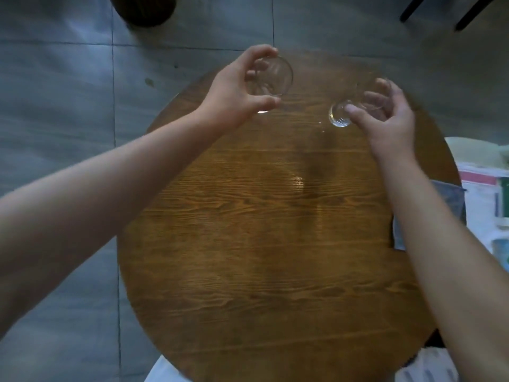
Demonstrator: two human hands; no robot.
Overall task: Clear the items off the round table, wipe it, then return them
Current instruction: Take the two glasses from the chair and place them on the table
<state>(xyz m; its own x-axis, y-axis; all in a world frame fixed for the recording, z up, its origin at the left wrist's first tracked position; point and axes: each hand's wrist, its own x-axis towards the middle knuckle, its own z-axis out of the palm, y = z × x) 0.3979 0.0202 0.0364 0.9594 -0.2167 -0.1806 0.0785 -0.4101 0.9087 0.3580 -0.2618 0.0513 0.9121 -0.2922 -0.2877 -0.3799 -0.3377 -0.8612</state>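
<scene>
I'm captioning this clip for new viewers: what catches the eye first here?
Two bare arms reach over a round wooden table. The left hand grips a clear glass at the far edge; the right hand holds another clear glass, tilted. A grey cloth lies at the table's right edge.

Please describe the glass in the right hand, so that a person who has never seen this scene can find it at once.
Start at the round wooden table and go to its far edge. Each hand grips one clear glass there; take the glass in the right hand, on the right side. This right glass is tilted, its round base turned toward the camera, unlike the left glass.
</scene>
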